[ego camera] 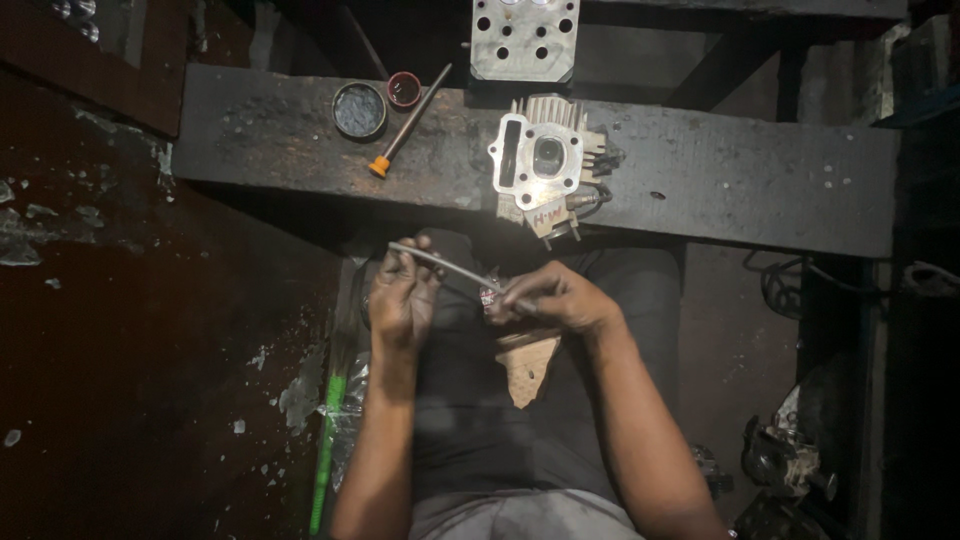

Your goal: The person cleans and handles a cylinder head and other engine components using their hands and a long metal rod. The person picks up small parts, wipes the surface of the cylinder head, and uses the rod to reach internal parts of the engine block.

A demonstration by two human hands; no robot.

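My left hand (403,298) pinches the thin end of a long metal rod (443,265) that slants down to the right. My right hand (555,297) grips the rod's other end, where a small reddish piece (489,297) shows by the fingers. Both hands hover over my lap, just below the dark workbench (700,170). On the bench ahead of them stands a small finned engine cylinder head (543,165), pale metal with a round chamber facing up. A tan scrap of wood or card (527,368) lies on my lap under the right wrist.
On the bench's left part sit a round tin (359,109), a small red cap (404,89) and an orange-tipped tool (407,123). A larger drilled metal block (524,38) stands behind. A green stick (326,440) lies at my left; dark metal parts (785,465) lie lower right.
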